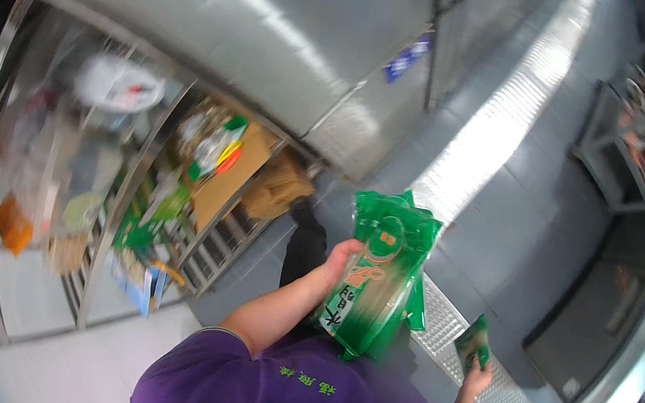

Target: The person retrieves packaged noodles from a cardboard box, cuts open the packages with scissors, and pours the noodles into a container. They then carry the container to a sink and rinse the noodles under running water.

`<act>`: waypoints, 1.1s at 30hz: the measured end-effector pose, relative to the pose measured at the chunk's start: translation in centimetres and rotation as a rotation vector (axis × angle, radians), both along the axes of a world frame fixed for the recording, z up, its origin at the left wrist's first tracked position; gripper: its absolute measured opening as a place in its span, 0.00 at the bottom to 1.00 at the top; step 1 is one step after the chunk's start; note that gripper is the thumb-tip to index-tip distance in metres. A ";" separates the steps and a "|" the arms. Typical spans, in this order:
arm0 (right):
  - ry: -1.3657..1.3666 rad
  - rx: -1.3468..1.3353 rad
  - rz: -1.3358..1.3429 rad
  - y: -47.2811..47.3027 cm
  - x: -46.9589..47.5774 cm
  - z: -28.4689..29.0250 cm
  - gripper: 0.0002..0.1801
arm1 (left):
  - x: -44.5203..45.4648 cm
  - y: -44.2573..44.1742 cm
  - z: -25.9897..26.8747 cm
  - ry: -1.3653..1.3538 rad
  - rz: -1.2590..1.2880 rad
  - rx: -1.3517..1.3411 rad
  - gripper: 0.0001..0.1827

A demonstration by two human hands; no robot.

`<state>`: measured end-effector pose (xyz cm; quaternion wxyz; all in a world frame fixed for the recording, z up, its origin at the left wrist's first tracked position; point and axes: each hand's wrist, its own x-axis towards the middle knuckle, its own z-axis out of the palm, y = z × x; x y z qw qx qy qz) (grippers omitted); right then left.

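Observation:
My left hand grips several green-and-clear plastic packages in front of my chest. Pale, straight strands, possibly dry noodles, show through the window of the top one, which bears printed writing. The packages behind it are mostly hidden, with green corners poking out at the side. Out to the right, my right hand holds one more green package by its lower end, tilted and apart from the others.
On the left stands a metal shelving rack with bagged goods and an open cardboard box. Beside it is a large stainless steel cabinet. A ridged metal drain cover crosses the grey tiled floor. A metal-framed stand is at right.

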<state>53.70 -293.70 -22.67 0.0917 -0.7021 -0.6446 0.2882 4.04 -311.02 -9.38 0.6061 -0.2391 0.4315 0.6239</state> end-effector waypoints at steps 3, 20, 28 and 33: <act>0.013 -0.089 -0.156 -1.7 3.8 3.5 0.15 | -2.1 1.0 -4.8 -0.174 -0.011 0.385 0.34; -0.234 -0.253 -0.125 23.0 -11.3 13.3 0.21 | -20.4 30.4 -18.7 0.531 0.042 0.334 0.21; -0.016 -0.033 -0.338 47.2 -28.2 21.4 0.16 | -36.2 62.1 -10.2 0.339 -0.223 0.895 0.23; 0.143 0.135 -0.235 65.6 -38.1 17.8 0.16 | -40.2 80.3 -5.2 0.270 -0.204 0.941 0.25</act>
